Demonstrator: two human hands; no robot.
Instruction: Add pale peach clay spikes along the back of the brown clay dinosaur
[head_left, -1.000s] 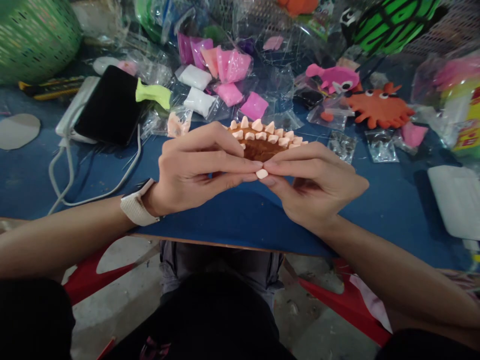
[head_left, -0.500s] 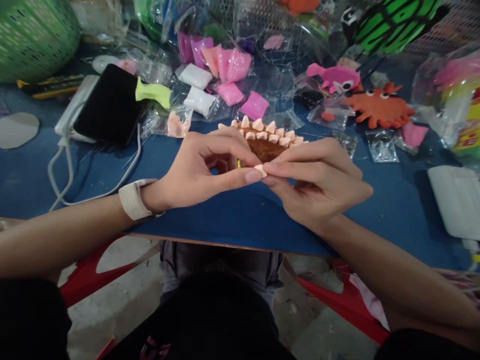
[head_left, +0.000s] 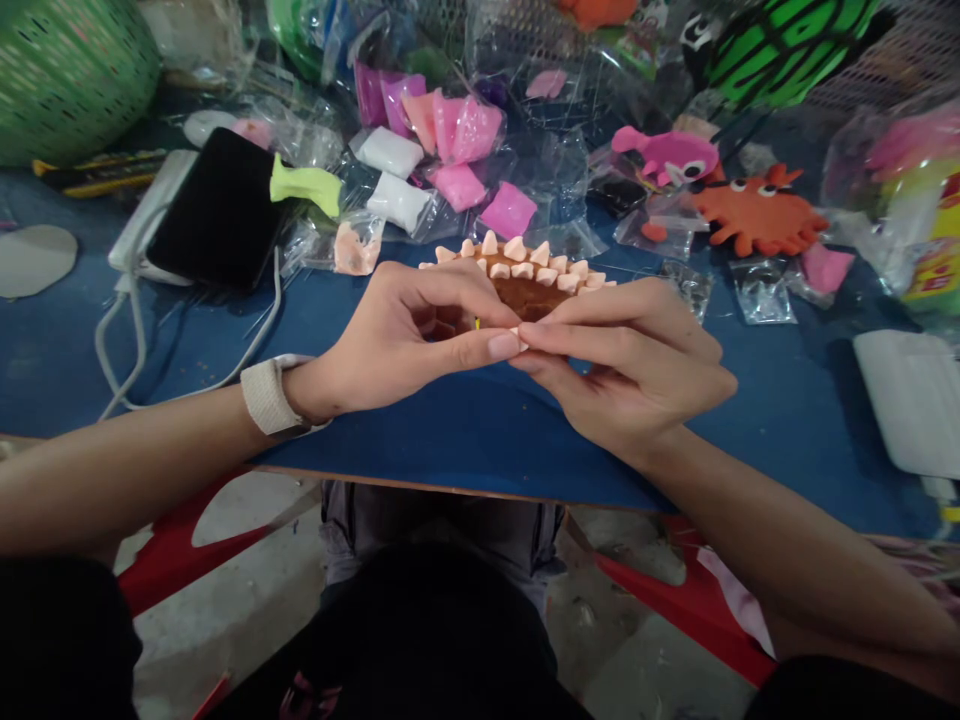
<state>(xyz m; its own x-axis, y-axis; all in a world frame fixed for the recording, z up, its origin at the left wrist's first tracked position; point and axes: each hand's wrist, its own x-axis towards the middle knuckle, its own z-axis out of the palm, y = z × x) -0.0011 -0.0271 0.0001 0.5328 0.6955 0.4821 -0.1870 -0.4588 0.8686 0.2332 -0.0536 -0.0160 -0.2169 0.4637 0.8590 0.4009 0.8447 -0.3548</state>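
Rolled over since the earliest frame: left hand (head_left: 405,340), with thumb now turned toward the camera and small peach bit (head_left: 523,344) gone from plain view to mostly covered between the fingertips. Only slight shift noted in right hand (head_left: 637,345). Reference landmark: brown piece (head_left: 532,298), lined with peach spikes (head_left: 514,249) in rows and partly hidden behind the left hand. Location of peach bit: on the near side of brown piece, over blue table (head_left: 487,440). Grip: narrow on both sides, thumb to fingers, with fingertips of both hands meeting and pinched on the peach bit; share of pressure per hand impossible to tell. Visible through the gap of the left hand, beside brown piece: yellow sliver (head_left: 478,324), not identifiable. Far left of brown piece: peach scrap (head_left: 356,250) in clear wrapping. Beyond brown piece: white packet (head_left: 400,203) and pink packet (head_left: 508,208). Right of brown piece and farther back: orange crab (head_left: 763,215). Judgement on handling: likely soft material, easily flattened. Advised: light, even pressure from both sides; small turns between pinches; fingertips only, to limit dents; frequent check of outline against the spikes on brown piece; knuckles kept off those spikes, given the closeness of both hands.
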